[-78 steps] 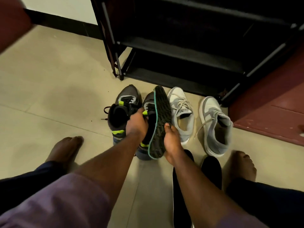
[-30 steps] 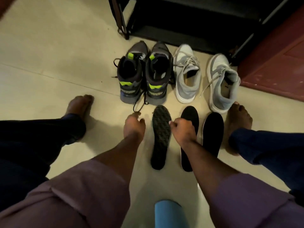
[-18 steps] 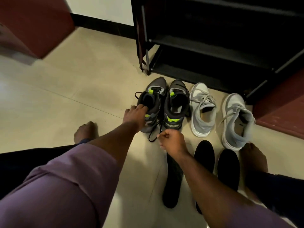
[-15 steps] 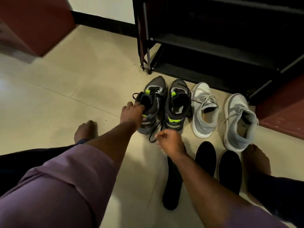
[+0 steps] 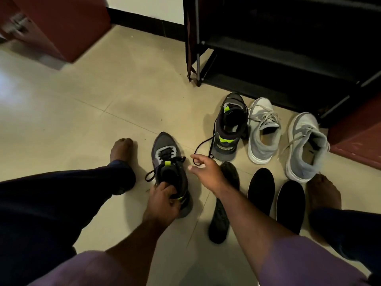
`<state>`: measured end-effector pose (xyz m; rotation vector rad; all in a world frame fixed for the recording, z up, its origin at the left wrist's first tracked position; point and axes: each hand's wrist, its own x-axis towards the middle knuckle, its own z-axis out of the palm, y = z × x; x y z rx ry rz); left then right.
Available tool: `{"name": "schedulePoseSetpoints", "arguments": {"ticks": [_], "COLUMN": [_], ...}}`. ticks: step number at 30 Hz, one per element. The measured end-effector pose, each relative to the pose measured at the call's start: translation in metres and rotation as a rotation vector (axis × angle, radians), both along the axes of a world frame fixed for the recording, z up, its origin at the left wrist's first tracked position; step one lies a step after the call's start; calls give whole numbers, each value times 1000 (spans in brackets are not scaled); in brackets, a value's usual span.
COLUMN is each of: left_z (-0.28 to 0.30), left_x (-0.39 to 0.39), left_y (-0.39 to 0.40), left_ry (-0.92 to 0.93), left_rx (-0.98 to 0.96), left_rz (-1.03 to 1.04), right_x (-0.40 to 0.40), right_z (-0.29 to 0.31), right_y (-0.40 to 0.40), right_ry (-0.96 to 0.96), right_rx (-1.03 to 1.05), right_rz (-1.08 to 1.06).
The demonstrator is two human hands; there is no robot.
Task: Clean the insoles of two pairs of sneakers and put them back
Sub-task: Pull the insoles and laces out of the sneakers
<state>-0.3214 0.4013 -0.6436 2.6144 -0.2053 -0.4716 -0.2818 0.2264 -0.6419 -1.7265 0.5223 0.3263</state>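
Pale beige floor tiles (image 5: 86,104) with thin grout lines catch a soft glare at the left edge. A black shelf rack (image 5: 278,58) stands against a cream wall (image 5: 144,7) with a dark skirting board (image 5: 144,27), and reddish-brown furniture (image 5: 61,23) sits at upper left.

no readable text, labels or brands

Grey-and-neon sneaker (image 5: 171,174), black insoles (image 5: 260,190)
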Motion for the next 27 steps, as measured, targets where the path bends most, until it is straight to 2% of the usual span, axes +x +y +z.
{"name": "schedulePoseSetpoints", "arguments": {"ticks": [3, 5, 7, 9, 11, 13, 15, 20, 24, 27], "left_z": [7, 15, 15, 14, 13, 10, 11, 13, 9, 9], "left_x": [9, 13, 20, 37, 56, 66, 69, 75, 80, 81], "left_y": [10, 10, 8, 13, 21, 24, 20, 12, 8, 8], "left_ry": [74, 107, 85, 91, 237, 448, 561, 570, 497, 512], "left_rx": [-189, -281, -456, -656, -742, -699, -647, -987, -953, -997], "left_rz": [110, 204, 466, 856, 1070, 1046, 956, 910, 902, 937], "right_x": [-6, -5, -3, 1, 9, 18, 29, 45, 52, 52], "right_z": [3, -2, -7, -10, -13, -15, -17, -22, -26, -27], "right_y": [11, 15, 15, 16, 18, 22, 28, 40, 41, 41], "right_ry": [51, 46, 38, 69, 76, 57, 25, 6, 82, 109], "right_rx": [111, 69, 52, 74, 58, 39, 4, -186, -250, -301], "right_rz": [103, 184, 223, 223, 199, 182, 232, 367, 327, 319]}}
